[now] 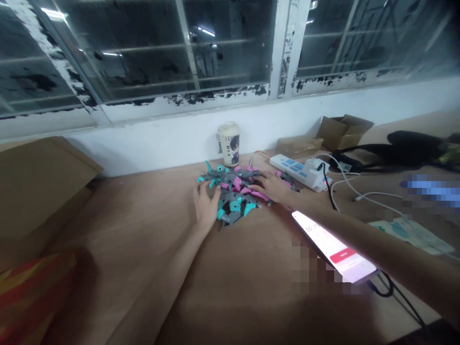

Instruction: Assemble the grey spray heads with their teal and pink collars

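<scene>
Centrally in frame, plastic pieces (237, 184) lie between your left hand (206, 203) and right hand (273, 187). Both half-curl; I can't tell any grip.

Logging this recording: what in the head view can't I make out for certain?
In the head view:
Whether the left hand or right hand grips a piece: fingertips too small and blurred.
Lower layers of the parts pile: hidden under pieces on top.
Smallest phone text: too small.
Red-and-yellow item: blurred, cut off by the left edge.
</scene>
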`<state>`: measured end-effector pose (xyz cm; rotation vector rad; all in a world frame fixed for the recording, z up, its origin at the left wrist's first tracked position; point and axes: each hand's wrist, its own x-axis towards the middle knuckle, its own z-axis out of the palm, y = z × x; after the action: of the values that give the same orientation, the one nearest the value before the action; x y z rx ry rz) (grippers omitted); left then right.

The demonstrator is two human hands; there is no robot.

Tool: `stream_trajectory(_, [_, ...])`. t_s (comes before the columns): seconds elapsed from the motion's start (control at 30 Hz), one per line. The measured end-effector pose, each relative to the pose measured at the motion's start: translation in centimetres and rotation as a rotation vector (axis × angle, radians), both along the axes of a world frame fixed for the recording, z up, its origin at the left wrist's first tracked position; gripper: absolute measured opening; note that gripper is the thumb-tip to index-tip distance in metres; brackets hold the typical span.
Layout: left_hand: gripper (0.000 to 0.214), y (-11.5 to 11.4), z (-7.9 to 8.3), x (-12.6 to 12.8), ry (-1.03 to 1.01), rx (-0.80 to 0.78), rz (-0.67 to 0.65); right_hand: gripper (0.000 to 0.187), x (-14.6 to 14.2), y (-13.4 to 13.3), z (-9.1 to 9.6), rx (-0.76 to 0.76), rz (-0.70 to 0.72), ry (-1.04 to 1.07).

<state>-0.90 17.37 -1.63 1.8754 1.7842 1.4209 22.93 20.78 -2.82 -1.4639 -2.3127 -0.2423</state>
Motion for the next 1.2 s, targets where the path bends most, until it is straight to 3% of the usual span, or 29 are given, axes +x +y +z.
stream_trajectory(0.17, [0.047,5.5,1.2,-1.4,0.006,-0.030,0.074,0.057,0.3,0.3,-0.1,0.044,-0.066,0.041])
stream_trajectory(0.33, [0.056,10.1,1.7,0.1,0.070,-0.087,-0.002,0.057,-1.1,1.0,0.3,0.031,-0.018,0.011])
stream_trajectory(0.47, [0.052,11.7,1.8,1.4,0.131,-0.134,-0.105,0.054,-2.4,1.8,0.7,0.020,0.025,-0.018])
stream_trajectory(0.6, [0.037,10.6,1.4,0.8,0.169,-0.135,-0.181,0.051,-3.3,2.0,0.4,0.019,0.002,-0.007])
stream_trajectory(0.8, [0.036,5.3,0.6,-1.7,0.207,-0.095,-0.220,0.058,-2.7,1.9,-0.3,0.035,-0.066,0.021])
stream_trajectory(0.93, [0.039,2.5,0.4,-2.1,0.222,-0.059,-0.244,0.052,-2.6,1.8,-0.2,0.044,-0.036,0.010])
stream_trajectory(1.03, [0.034,2.6,0.5,-1.3,0.220,-0.054,-0.269,0.041,-2.9,1.6,0.0,0.041,0.021,-0.016])
stream_trajectory(1.2, [0.029,4.9,0.9,0.5,0.147,-0.082,-0.253,0.034,-3.2,1.5,0.5,0.030,0.039,-0.035])
